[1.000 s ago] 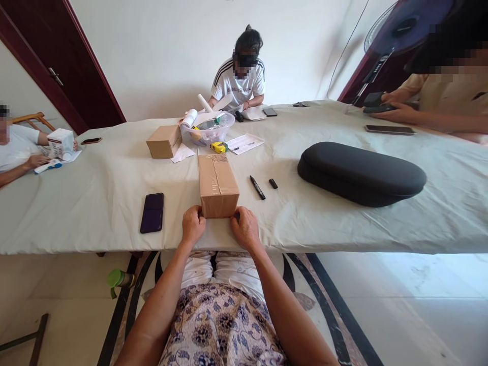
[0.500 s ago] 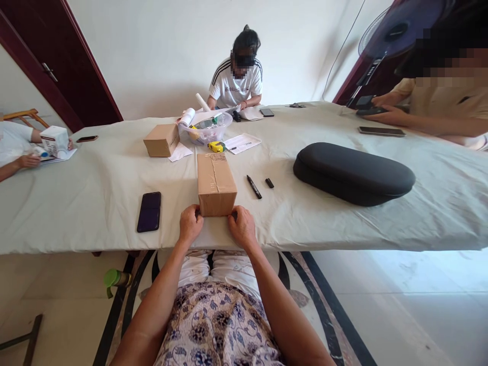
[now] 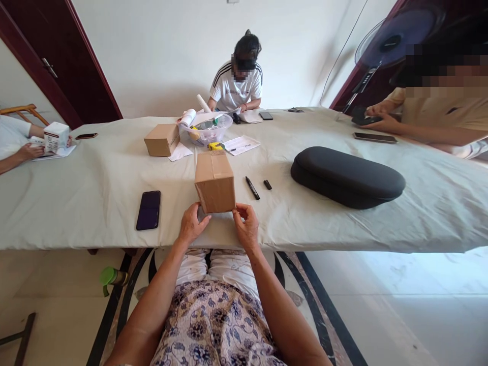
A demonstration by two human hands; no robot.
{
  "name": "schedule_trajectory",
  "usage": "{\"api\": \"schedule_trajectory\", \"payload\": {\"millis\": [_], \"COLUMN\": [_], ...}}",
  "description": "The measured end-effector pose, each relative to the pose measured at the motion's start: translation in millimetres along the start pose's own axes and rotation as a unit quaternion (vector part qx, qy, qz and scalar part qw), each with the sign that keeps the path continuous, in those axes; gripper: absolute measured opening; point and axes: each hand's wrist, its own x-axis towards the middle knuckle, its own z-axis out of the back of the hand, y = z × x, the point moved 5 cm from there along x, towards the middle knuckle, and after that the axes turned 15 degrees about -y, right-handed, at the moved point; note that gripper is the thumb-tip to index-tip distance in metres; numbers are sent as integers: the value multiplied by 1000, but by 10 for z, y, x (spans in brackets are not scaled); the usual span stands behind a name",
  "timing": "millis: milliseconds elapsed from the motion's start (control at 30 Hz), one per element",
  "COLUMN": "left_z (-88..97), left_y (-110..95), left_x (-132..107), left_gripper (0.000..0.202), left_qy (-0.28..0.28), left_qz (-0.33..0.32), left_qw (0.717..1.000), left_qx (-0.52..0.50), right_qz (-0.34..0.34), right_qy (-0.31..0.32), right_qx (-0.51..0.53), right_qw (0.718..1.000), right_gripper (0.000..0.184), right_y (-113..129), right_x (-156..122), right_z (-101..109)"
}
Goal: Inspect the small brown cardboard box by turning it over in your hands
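Note:
A taped brown cardboard box [image 3: 214,182] stands tilted near the table's front edge, its near end raised off the cloth. My left hand [image 3: 191,224] grips its lower left corner, thumb on the front face. My right hand [image 3: 247,226] pinches the lower right corner. Both hands are closed on the box.
A dark phone [image 3: 148,210] lies left of the box; a black marker [image 3: 252,187] and its cap [image 3: 267,184] lie right. A black padded case [image 3: 346,176] is further right. Behind are a second box [image 3: 162,140], a clear bowl [image 3: 206,129], a yellow tape measure [image 3: 216,146], papers. Three people sit around the cloth-covered table [image 3: 95,178].
The box lay flat on the table with my hands at its near corners. Now its near end is lifted and the box tips up between my hands.

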Motion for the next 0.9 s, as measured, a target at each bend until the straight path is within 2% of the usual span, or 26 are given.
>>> {"api": "schedule_trajectory", "payload": {"millis": [100,267,433,533,600,733,900], "left_z": [61,96,230,304,323,327,365], "left_y": [-39,-79,-351,-572,-664,-725,-743], "left_x": [-7,-111,-150,-105,-80,-88,-93], "left_gripper": [51,69,73,62,60,63,58], "left_qy": [-42,-75,-169,-203,-209,-210,-215], "left_qz": [0,32,16,9,29,70,91], "left_qw": [997,988,971,959,953,948,941], "left_qx": [-69,-131,-167,-200,-217,-227,-243], "right_qz": [27,91,160,138,104,79,86], "right_qy": [-17,-49,-82,-88,-85,-99,-111], "right_qx": [-4,-27,5,55,77,63,62], "right_qw": [999,994,984,985,988,990,988], "right_gripper": [22,20,20,32,38,45,38], "right_y": [116,350,643,783,842,910,945], "right_x": [-54,-177,-201,-179,-169,-184,-192], "right_z": [12,45,119,114,85,42,34]}}
